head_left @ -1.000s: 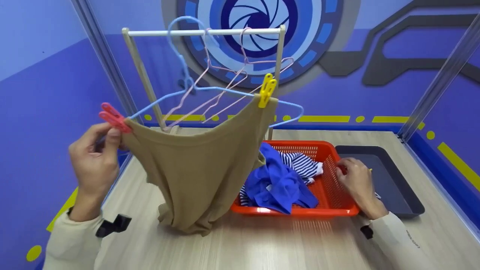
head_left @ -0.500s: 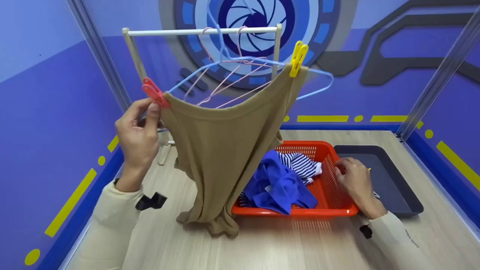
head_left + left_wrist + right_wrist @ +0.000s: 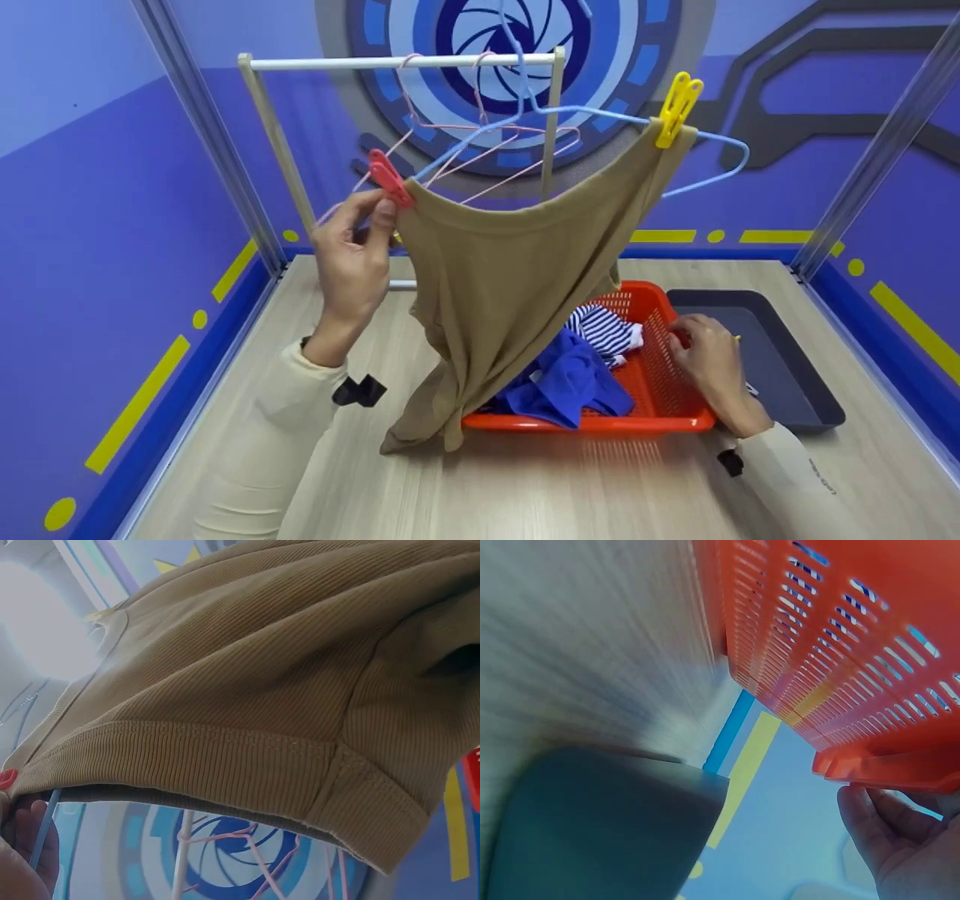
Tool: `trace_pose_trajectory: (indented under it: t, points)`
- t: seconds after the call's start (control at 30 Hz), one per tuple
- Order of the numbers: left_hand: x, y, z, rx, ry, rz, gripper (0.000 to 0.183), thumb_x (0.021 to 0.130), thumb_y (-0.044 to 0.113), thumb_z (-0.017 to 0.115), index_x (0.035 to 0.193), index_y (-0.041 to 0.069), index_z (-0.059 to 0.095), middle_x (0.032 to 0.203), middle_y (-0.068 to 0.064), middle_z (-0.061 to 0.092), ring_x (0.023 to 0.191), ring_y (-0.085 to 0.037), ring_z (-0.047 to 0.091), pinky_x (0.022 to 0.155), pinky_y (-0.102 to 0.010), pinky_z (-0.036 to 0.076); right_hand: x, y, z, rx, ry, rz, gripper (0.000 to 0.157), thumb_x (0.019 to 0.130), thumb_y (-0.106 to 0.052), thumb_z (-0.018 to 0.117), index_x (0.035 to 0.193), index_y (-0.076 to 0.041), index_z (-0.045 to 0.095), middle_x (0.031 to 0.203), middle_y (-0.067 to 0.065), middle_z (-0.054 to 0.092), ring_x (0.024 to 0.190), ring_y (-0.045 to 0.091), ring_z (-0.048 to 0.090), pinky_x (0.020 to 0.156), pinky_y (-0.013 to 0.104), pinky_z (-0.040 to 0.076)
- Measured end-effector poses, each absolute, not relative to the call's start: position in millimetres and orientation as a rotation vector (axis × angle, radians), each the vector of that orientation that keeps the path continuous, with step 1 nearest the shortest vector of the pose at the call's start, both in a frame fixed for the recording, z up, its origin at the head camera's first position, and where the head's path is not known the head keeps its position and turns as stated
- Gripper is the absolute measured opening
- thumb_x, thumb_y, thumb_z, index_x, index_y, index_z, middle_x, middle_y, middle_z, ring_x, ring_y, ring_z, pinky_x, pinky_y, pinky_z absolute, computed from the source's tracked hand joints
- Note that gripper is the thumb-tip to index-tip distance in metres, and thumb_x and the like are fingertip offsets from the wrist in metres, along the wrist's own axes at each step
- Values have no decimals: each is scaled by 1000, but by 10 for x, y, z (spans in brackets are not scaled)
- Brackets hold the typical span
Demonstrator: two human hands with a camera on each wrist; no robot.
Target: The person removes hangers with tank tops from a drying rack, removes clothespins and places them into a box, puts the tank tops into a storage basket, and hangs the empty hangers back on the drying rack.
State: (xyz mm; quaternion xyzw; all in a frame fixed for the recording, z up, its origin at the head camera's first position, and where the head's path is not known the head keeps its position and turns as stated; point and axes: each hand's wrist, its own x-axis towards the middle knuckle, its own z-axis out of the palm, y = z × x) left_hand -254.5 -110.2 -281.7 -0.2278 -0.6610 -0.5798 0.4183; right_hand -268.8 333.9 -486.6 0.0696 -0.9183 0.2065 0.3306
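My left hand (image 3: 355, 259) grips one end of a light blue clothes hanger (image 3: 476, 139), right by a red clothespin (image 3: 388, 178). A tan ribbed tank top (image 3: 517, 270) hangs from the hanger, its other shoulder held by a yellow clothespin (image 3: 679, 109). Tilted, the hanger has its yellow-pin end higher. In the left wrist view the fingers (image 3: 45, 840) curl about the blue hanger wire beneath the fabric. My right hand (image 3: 709, 360) holds the right rim of a red perforated basket (image 3: 600, 425); the right wrist view shows its thumb (image 3: 862, 829) against the rim.
Blue cloth (image 3: 574, 382) and a striped garment (image 3: 606, 330) lie in the basket. A dark grey tray (image 3: 787, 367) stands to its right. Behind the tank top, a drying rack (image 3: 330, 64) bears pink hangers (image 3: 409, 90). Walls enclose the wooden tabletop (image 3: 570, 487).
My left hand has carried the hanger and tank top to the right and up, and the shirt's hem has swung left. The right hand has stayed at the basket rim.
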Motion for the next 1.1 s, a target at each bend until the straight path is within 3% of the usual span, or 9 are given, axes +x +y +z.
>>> trace_pose_trajectory:
  t: [0.13, 0.37, 0.8, 1.1]
  points:
    - [-2608, -1004, -2996, -597, -1696, -1452, 13, 95, 6, 63, 100, -2, 72, 96, -14, 75, 81, -5, 65, 69, -20, 56, -2680, 3343, -4879, 186, -2402, 546, 12, 80, 1, 72, 92, 5, 72, 93, 24, 70, 82, 40, 65, 74, 56, 55]
    - [-2708, -878, -3331, -618, -1789, -1428, 12, 95, 8, 64, 99, 1, 72, 88, -10, 74, 67, -6, 59, 64, -19, 52, -2671, 3343, -4891, 176, -2414, 549, 11, 81, -1, 72, 92, 3, 72, 93, 22, 70, 81, 38, 66, 74, 55, 56]
    - [-2840, -752, -3874, -650, -1917, -1374, 11, 93, 7, 66, 99, 2, 72, 85, -10, 74, 69, -20, 64, 65, -24, 52, -2684, 3344, -4880, 187, -2365, 546, 8, 78, 0, 73, 86, 3, 72, 90, 21, 70, 79, 38, 67, 71, 53, 55]
    - [-2899, -753, -4272, -629, -2030, -1335, 15, 96, 17, 63, 100, 7, 72, 86, -5, 71, 76, -15, 66, 72, -29, 56, -2685, 3344, -4892, 195, -2368, 524, 11, 79, -2, 72, 87, 5, 72, 90, 23, 70, 79, 39, 66, 70, 55, 55]
